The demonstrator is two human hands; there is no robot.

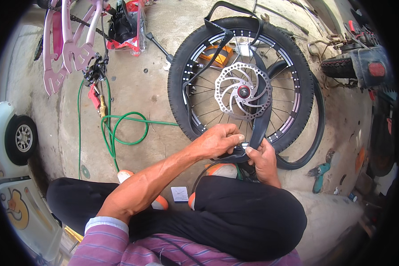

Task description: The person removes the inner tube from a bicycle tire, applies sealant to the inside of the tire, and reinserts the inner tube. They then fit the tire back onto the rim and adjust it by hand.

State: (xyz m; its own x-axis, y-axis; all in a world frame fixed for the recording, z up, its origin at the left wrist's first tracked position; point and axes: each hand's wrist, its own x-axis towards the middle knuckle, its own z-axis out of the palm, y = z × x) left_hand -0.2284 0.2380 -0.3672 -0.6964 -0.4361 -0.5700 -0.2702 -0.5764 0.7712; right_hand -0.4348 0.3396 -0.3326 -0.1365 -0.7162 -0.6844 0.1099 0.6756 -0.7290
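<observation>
With the right hand [265,160] clamped on the flat black rubber inner tube [260,128] draped over the black-tyred spoked wheel [244,91], and the left hand [222,138] curled closed by its lower edge, contents unclear, guide smoothly, untwisted, past the silver perforated brake disc [222,88].

tube [262,127]: smooth rubber | disc [236,95]: shiny metal | floor [139,95]: rough
</observation>
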